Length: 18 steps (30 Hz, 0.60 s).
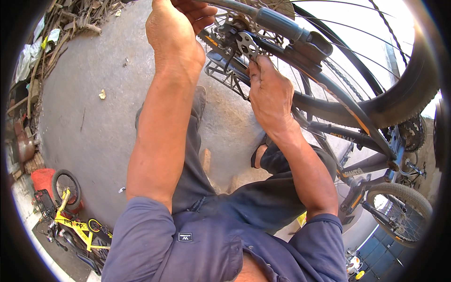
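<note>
My right hand (271, 91) pinches the lower end of a flat silver multi-hole wrench (246, 45). The wrench's upper end lies against the wheel hub (240, 22) of a dark bicycle. Left of the hub, my left hand (174, 29) is raised with its fingers curled, partly cut off by the top edge; what they grip, if anything, is hidden. A grey tubular part (282, 26) crosses in front of the spokes, just above the wrench. The bicycle's dark frame (345, 101) with orange marks runs down to the right from the hub, beside the knobby tyre (399, 103).
A chainring (413, 134) and another bicycle wheel (399, 211) are at the right. A yellow small bicycle (77, 223) lies at lower left near a red object (43, 178). Sticks and wood scraps (70, 26) are heaped at upper left, beside the concrete floor (89, 122).
</note>
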### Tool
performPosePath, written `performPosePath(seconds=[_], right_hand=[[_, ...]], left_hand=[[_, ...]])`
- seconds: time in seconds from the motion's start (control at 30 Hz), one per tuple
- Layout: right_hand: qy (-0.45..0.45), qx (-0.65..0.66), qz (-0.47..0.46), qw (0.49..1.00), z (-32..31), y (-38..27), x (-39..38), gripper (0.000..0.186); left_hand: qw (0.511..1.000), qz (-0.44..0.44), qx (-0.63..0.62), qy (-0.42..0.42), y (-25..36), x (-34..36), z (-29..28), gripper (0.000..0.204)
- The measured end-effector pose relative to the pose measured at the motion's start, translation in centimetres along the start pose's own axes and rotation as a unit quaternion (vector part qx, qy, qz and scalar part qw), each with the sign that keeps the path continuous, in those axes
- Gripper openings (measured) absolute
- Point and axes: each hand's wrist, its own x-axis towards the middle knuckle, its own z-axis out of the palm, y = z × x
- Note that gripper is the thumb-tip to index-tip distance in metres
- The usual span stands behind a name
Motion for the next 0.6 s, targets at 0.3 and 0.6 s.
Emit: performPosePath(seconds=[0.3,0.6], right_hand=[[0.081,-0.016,-0.077,0.994,1.6,0.9,0.3,0.009],[0.036,0.037,-0.002,0.999,1.6,0.7,0.1,0.014]], left_hand=[[1.0,0.011,0.005,0.0,-0.1,0.0,0.4,0.047],[1.0,-0.006,-0.017,0.003,-0.1,-0.3,0.4,0.046]])
